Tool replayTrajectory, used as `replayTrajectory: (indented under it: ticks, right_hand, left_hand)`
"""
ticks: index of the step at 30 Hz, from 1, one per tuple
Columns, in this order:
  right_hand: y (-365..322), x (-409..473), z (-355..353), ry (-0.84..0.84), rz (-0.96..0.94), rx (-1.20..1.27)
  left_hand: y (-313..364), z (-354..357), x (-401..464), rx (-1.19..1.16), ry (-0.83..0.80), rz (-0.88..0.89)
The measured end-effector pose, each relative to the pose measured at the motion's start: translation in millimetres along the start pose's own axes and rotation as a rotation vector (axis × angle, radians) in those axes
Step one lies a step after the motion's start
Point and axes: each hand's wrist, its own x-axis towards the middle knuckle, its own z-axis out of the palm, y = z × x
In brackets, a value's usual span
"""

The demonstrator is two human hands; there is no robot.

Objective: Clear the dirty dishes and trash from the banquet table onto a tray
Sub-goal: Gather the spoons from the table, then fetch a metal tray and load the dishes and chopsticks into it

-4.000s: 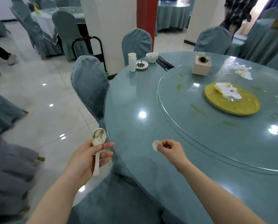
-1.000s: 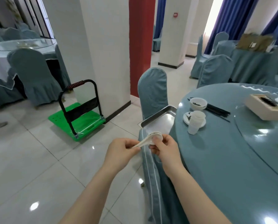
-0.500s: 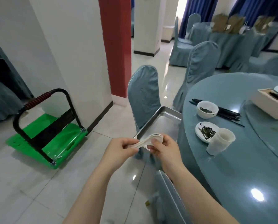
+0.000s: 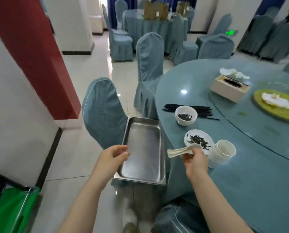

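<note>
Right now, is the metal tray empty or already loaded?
Empty. The metal tray shows only bare steel inside; the spoons are in the right hand, beside the tray.

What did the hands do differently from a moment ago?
The left hand let go of the spoons and now hangs open over the metal tray. The right hand alone keeps its grip on them, nearer the table edge. The tray is still empty; the small plate, bowl and cups stayed put.
</note>
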Motion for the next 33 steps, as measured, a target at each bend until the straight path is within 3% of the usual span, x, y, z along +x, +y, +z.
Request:
replayTrajectory:
  ticks: [3,8,14,21,25,29,33]
  right_hand:
    - [-4,59,14,0.148,-0.132,-0.139]
    - [-3,142,22,0.363,-0.275,-0.825]
    - [-6,182,23,0.444,-0.251,-1.065]
    - [5,152,37,0.468,-0.453,-1.196]
    - [32,111,51,0.362,-0.572,-1.137]
    - [72,84,65,0.237,-0.537,-1.097]
    - [115,87,79,0.182,-0.295,-0.942]
  left_hand:
    - [6,4,53,0.035,-0.071,-0.006]
    - [19,7,129,0.069,-0.14,-0.058]
    - [27,2,187,0.093,-0.222,-0.121]
    - [29,-2,236,0.07,-0.313,-0.189]
    - [17,-8,250,0.085,-0.375,-0.215]
    - [3,-18,264,0.096,-0.424,-0.245]
    - [-13,-23,287,0.103,-0.451,-0.228]
